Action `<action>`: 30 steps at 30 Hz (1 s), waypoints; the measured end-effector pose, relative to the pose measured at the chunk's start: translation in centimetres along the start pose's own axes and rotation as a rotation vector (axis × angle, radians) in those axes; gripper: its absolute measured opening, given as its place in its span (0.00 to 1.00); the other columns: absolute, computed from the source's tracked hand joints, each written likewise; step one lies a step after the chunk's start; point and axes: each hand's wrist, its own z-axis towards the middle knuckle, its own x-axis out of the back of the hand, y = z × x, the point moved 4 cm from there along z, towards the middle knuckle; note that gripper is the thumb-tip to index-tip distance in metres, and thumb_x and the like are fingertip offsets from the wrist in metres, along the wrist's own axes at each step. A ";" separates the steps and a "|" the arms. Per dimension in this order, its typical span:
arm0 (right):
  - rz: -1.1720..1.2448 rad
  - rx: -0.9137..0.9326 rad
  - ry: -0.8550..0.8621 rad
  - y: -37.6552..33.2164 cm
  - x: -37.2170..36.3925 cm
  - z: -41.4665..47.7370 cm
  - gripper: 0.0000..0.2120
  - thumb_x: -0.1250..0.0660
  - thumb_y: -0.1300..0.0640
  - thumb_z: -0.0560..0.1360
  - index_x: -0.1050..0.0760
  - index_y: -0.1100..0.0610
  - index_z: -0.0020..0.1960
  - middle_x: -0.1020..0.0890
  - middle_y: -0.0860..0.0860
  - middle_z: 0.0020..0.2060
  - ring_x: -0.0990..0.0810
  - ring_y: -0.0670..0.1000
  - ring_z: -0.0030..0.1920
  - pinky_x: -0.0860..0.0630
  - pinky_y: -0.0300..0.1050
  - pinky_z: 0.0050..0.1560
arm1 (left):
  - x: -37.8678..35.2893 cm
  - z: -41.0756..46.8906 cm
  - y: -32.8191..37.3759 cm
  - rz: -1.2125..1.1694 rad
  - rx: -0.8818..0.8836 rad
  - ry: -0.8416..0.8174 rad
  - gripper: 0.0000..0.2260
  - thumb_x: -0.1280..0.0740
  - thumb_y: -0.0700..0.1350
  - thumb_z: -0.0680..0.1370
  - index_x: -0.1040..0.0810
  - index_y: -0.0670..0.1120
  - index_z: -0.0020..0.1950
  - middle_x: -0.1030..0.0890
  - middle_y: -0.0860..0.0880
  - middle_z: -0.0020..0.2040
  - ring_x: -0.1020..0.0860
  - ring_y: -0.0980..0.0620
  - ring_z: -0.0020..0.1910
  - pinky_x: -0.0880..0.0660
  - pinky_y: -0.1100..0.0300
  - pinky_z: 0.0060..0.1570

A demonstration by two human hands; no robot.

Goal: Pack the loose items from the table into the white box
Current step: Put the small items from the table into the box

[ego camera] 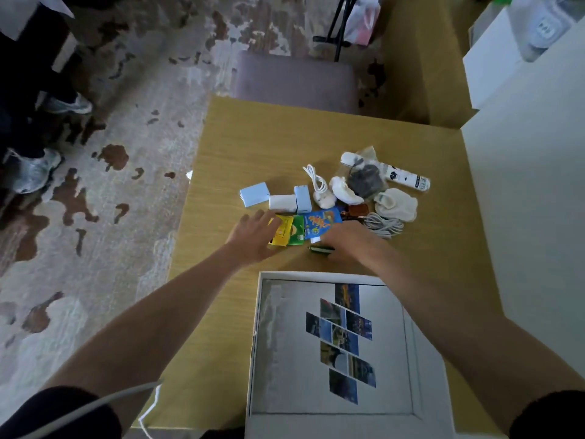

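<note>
Almost nothing of the packing looks done: the white box (332, 416) sits open on the near edge of the counter (247, 144), and inside it only a printed sheet with a mosaic of small photographs shows, with no loose item on top of it as far as can be seen. Going from the left, the left hand (253, 237) lies flat and low over the counter with its fingers (264, 218) spread and open, their tips at the yellow sachet (281, 231) without closing on it. Just beyond it sit a pale blue box (254, 193), a small white box (282, 202) and a second pale blue box (301, 198) standing on end, all touching or nearly so. Next to the yellow sachet lie a green sachet (297, 231) and a blue packet (321, 223), overlapping one another. The right hand (346, 240) is pressed down near the blue packet, just beside a dark green flat item (320, 249); its fingers are turned under and hidden, so whether they grip anything cannot be told. Further right the pile holds a coiled white cable (316, 180), white socks (338, 191), a clear bag with something dark inside (364, 180), a brown item (356, 210), a grey cord (384, 226), cream mittens (397, 204) and a white tube (406, 179). All of these remain on the counter, so by this view the whole load is still to be moved, beginning most likely with the sachets.
</note>
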 end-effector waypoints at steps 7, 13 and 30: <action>0.485 -0.104 0.653 0.3 4.5 -5.2 0.10 0.33 0.51 0.76 0.23 0.55 0.55 0.23 0.48 0.45 0.22 0.51 0.42 0.29 0.44 0.36 | 1.7 -1.2 -0.4 -0.095 0.039 0.128 0.12 0.38 0.48 0.79 0.27 0.47 0.61 0.21 0.48 0.57 0.24 0.45 0.55 0.24 0.50 0.48; 0.722 -0.068 0.865 0.1 6.0 -9.3 0.11 0.33 0.54 0.77 0.25 0.58 0.56 0.24 0.50 0.47 0.23 0.50 0.42 0.27 0.46 0.39 | 5.5 -4.0 -0.1 -0.327 0.194 0.389 0.10 0.38 0.50 0.80 0.20 0.47 0.51 0.18 0.46 0.45 0.21 0.42 0.46 0.23 0.49 0.38; 1.306 0.028 0.570 -6.0 3.3 -16.3 0.12 0.34 0.45 0.75 0.25 0.49 0.55 0.21 0.49 0.37 0.24 0.50 0.35 0.30 0.50 0.37 | 11.5 -16.4 8.8 -1.261 0.533 0.505 0.05 0.31 0.47 0.75 0.19 0.47 0.41 0.17 0.49 0.34 0.21 0.54 0.31 0.23 0.56 0.30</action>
